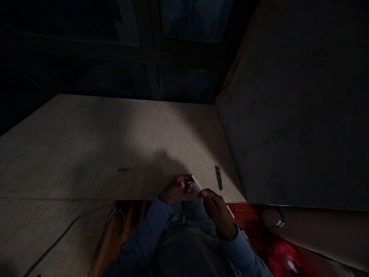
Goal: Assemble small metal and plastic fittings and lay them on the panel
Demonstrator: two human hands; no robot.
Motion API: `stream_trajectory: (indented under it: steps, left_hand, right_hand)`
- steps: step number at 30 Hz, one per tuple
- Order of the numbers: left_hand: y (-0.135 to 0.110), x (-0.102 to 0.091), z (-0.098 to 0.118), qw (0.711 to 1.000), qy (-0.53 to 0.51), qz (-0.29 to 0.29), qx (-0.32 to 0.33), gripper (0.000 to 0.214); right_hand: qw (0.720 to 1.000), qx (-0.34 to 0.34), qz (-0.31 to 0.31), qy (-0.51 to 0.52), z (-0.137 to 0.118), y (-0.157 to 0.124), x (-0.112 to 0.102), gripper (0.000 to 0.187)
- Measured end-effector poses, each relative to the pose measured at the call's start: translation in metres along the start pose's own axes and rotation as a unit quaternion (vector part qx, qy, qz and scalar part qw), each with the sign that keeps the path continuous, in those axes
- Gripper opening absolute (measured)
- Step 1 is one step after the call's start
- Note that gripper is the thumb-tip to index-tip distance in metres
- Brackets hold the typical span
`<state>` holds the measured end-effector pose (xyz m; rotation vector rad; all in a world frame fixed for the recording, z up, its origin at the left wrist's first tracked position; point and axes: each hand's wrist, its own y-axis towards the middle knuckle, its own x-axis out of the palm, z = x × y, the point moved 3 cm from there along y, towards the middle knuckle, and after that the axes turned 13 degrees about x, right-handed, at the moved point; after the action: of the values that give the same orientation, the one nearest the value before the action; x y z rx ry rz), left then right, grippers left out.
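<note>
In the head view my left hand (175, 189) is closed round a small dark object with a shiny edge (188, 181). My right hand (215, 206) pinches the lower end of a narrow white strip (197, 182). The strip's upper end meets the dark object at my left fingertips; whether the two are joined I cannot tell. To the right of my hands lies a slim dark tool with a short crosswise head (219, 177), perhaps a razor. A small dark greenish bar (122, 170) rests farther left. Dim light hides finer detail.
Both hands are over the front edge of a pale tabletop (161, 123). A patterned wall or panel (288, 115) rises at the right, dark window panes (196, 23) at the back. A grey cable (72, 225) crosses the lower left surface. Red fabric (284, 254) lies below right.
</note>
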<state>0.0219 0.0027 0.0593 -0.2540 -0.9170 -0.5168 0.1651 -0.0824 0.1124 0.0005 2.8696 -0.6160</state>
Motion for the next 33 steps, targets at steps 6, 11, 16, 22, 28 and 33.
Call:
stream_trajectory:
  steps: [6, 11, 16, 22, 28, 33]
  left_hand:
    - [-0.002, 0.003, 0.001, 1.0, 0.011, 0.006, 0.01, 0.054]
    - [-0.004, 0.005, 0.005, 1.0, 0.015, 0.011, 0.002, 0.06]
    - [-0.005, 0.007, 0.01, 1.0, 0.025, 0.0, 0.016, 0.055]
    - [-0.005, 0.013, 0.013, 1.0, 0.029, -0.006, 0.004, 0.049]
    - [-0.006, 0.015, 0.015, 1.0, 0.005, 0.02, -0.005, 0.06]
    - [-0.007, 0.013, 0.013, 1.0, 0.005, 0.021, 0.022, 0.056]
  right_hand:
    - [0.997, -0.043, -0.028, -0.05, -0.01, -0.006, 0.003, 0.054]
    - [0.998, -0.042, -0.013, -0.048, -0.012, -0.006, 0.002, 0.055]
    - [0.998, -0.044, 0.023, -0.038, -0.006, -0.005, -0.003, 0.054]
    - [0.998, -0.055, 0.027, -0.021, -0.005, -0.009, 0.003, 0.053]
    - [0.997, -0.053, 0.019, -0.055, -0.015, -0.012, 0.012, 0.054]
    - [0.995, -0.063, -0.021, -0.077, -0.018, -0.015, 0.018, 0.049]
